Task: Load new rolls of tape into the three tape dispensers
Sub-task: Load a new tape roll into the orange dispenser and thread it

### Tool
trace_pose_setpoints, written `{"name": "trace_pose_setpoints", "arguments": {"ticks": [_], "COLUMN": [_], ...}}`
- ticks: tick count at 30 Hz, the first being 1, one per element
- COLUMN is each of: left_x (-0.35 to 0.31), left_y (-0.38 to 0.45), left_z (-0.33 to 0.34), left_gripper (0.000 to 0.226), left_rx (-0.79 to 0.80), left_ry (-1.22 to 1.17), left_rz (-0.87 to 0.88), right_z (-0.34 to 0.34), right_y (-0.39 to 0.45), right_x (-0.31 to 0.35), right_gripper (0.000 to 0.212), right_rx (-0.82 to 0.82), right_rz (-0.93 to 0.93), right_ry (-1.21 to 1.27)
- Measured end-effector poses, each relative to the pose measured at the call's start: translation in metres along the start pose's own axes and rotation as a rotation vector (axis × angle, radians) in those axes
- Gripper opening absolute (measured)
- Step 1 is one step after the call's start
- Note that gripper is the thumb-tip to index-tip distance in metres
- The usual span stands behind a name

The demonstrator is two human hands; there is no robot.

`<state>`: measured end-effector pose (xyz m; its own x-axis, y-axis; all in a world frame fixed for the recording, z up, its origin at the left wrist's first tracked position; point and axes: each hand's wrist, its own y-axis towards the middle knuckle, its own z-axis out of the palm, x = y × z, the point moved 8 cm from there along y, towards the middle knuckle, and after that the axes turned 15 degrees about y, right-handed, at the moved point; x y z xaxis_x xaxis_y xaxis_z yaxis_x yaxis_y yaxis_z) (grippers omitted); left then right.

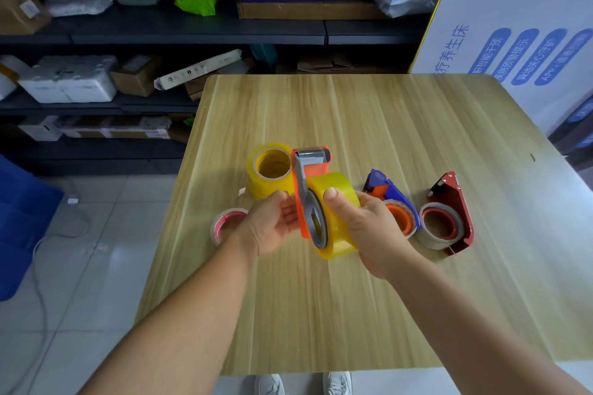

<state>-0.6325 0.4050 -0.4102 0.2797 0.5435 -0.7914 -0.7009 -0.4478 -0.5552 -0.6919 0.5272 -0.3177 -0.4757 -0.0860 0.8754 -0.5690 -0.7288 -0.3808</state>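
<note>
- bench: wood-look top, carries everything. plenty of bare surface in front, so imo rest the dispenser on it if the roll fights back instead of wrestling it mid-air
- orange dispenser: held up over the bench w/ its grey side plate facing the camera, roller end pointing away. it's the one being loaded rn
- yellow roll: sits on the orange dispenser's hub, looks most of the way on but can't tell if fully seated. to do this well: push square on the roll's side face, not at an angle, till it stops, then check which way the tape peels before feeding it to the roller end
- right hand: its grip is wrapped round the yellow roll, thumb on top, fingers behind/under
- left hand: fingers relaxed & mostly straight, cupping the orange dispenser's side, bracing not clamping. good counter-pressure spot, keep it there
- spare yellow roll: flat on the bench just behind the hands, core is hollow, nothing in it
- red dispenser: lies on its side far right, holds a thin whitish roll w/ red core, looks nearly used up
- blue dispenser: between orange & red ones, holds an orange core w/ little tape on it
- small red-core roll: flat near the left edge, partly hidden by the left wrist
</note>
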Motion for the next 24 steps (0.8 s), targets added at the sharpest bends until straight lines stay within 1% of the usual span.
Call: {"name": "trace_pose_setpoints", "arguments": {"ticks": [2, 5, 6, 7, 10, 11, 14, 16, 17, 20, 22, 24], "left_x": [0.014, 0.038, 0.046, 0.055, 0.076, 0.082, 0.097, 0.104, 0.107, 0.113, 0.115, 0.114], "left_y": [-0.004, -0.008, -0.009, -0.010, -0.011, -0.011, -0.016, -0.015, -0.015, -0.011, -0.011, -0.013], "left_z": [0.003, 0.006, 0.007, 0.006, 0.003, 0.002, 0.002, 0.001, 0.000, -0.005, -0.006, -0.004], "left_gripper": [0.026, 0.023, 0.023, 0.023, 0.022, 0.024, 0.029, 0.028, 0.028, 0.027, 0.023, 0.024], "left_rx": [-0.010, -0.029, -0.035, -0.042, -0.055, -0.049, -0.034, -0.056, -0.074, -0.131, -0.174, -0.201], "left_ry": [-0.029, -0.022, -0.021, -0.022, 0.021, 0.040, 0.066, 0.054, 0.060, 0.151, 0.186, 0.199], "left_rz": [-0.057, -0.138, -0.172, -0.205, -0.270, -0.280, -0.303, -0.315, -0.321, -0.360, -0.378, -0.376], "right_z": [0.001, -0.002, -0.004, -0.005, -0.003, -0.004, -0.004, -0.004, -0.005, -0.009, -0.010, -0.010], "right_y": [-0.001, -0.001, -0.002, -0.003, -0.006, -0.006, -0.007, -0.006, -0.006, -0.004, -0.002, 0.001], "right_x": [-0.005, -0.016, -0.021, -0.026, -0.038, -0.043, -0.052, -0.054, -0.054, -0.053, -0.054, -0.054], "right_gripper": [0.052, 0.028, 0.025, 0.026, 0.051, 0.055, 0.051, 0.043, 0.042, 0.054, 0.056, 0.058], "right_rx": [-0.020, -0.083, -0.112, -0.127, -0.143, -0.149, -0.173, -0.186, -0.196, -0.227, -0.233, -0.231], "right_rz": [0.045, 0.133, 0.172, 0.211, 0.305, 0.330, 0.371, 0.366, 0.365, 0.361, 0.364, 0.357], "right_ry": [-0.032, -0.063, -0.076, -0.089, -0.123, -0.135, -0.162, -0.191, -0.208, -0.266, -0.302, -0.337]}}
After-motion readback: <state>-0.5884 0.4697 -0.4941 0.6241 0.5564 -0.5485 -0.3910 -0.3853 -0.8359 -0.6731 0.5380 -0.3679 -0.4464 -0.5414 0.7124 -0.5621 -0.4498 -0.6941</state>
